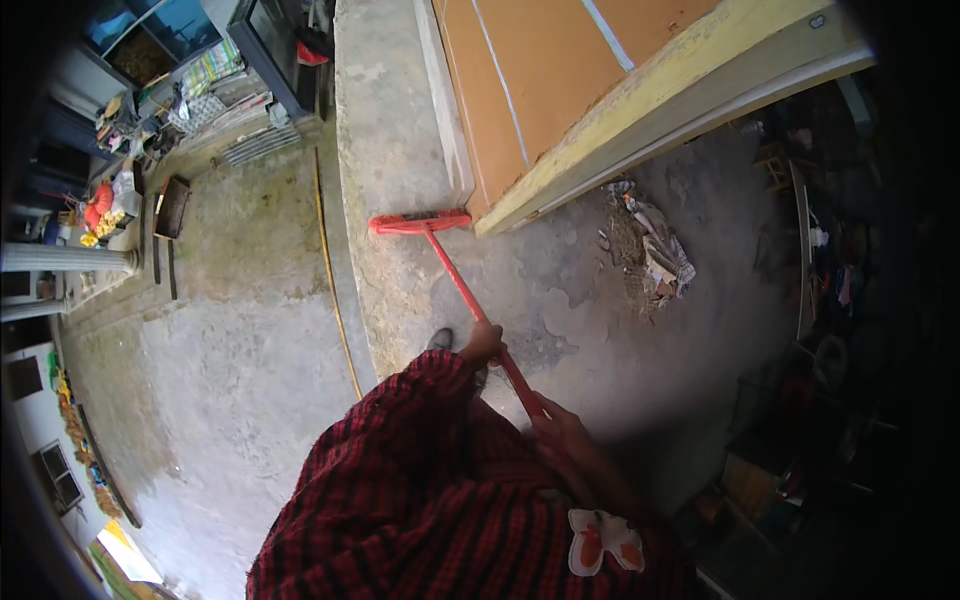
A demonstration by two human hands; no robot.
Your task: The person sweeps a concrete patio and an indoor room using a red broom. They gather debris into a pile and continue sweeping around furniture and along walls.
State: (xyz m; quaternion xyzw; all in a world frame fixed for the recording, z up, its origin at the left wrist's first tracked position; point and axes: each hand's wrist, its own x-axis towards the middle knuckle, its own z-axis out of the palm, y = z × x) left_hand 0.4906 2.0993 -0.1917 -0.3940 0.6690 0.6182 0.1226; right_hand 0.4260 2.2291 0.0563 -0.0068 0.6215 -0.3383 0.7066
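Note:
My left hand (484, 343) is wrapped around the middle of a red broom's handle (455, 276). Farther up the same handle, close to my body, my right hand (564, 426) holds it, partly in shadow. The wide red broom head (420, 221) rests on the raised concrete ledge, with its right end beside the foot of the door post. On the floor inside the doorway, to the right, lies a pile of sweepings (651, 251) with straw-like bits, paper and crumpled cloth or wrappers. One dark shoe (441, 339) shows below my left sleeve.
An orange wall (540, 67) and a yellowish door frame (637, 112) border the ledge. A long yellow pole (328, 259) lies along the ledge's left side, in the yard. Farther left are a wooden box (172, 208) and a white column (71, 259). Dim furniture (750, 480) stands inside at right.

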